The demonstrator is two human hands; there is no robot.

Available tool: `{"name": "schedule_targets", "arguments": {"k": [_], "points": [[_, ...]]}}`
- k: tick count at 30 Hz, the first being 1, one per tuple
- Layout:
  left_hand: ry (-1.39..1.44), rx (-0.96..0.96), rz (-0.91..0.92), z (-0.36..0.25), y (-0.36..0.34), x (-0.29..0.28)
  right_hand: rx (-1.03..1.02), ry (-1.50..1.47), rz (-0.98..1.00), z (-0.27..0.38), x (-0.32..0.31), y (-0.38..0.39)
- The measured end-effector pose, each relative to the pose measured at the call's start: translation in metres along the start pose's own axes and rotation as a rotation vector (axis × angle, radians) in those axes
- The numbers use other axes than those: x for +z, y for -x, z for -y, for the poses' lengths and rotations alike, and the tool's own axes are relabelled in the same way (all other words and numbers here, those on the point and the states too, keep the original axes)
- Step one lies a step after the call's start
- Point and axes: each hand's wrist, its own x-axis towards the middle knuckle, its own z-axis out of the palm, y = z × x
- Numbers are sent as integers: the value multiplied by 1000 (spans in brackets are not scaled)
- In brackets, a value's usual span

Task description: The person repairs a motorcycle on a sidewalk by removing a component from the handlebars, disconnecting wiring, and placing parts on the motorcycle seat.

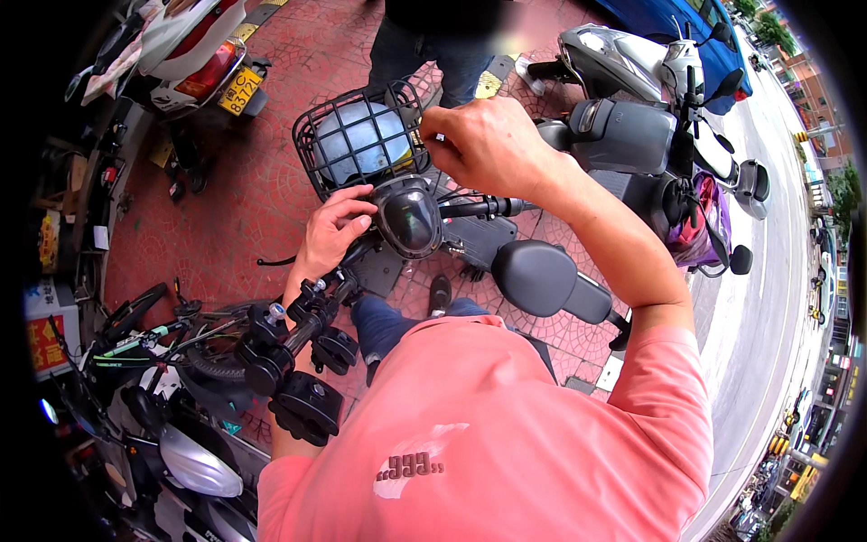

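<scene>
A small electric bike stands below me, with a black wire basket holding a pale blue rounded object, a glossy black headlamp or display housing and a dark saddle. My left hand rests with fingers apart at the housing's left edge. My right hand is curled beside the basket's right rim; what is in its fingers is hidden. A black handlebar assembly with controls lies along my left forearm.
A person in dark trousers stands beyond the basket. Parked scooters line the right, beside a road. Another scooter stands at upper left, and bicycles crowd the lower left. Red paving lies underneath.
</scene>
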Motion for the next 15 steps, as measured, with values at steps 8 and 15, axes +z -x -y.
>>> {"name": "schedule_targets", "arguments": {"k": [8,15], "points": [[2,17,-2,1,-1,-1,-51,-22,-9,-2,0,-8],[1,30,-1,4,-1,-1,-66,-25,24,-3,17,-23]]}}
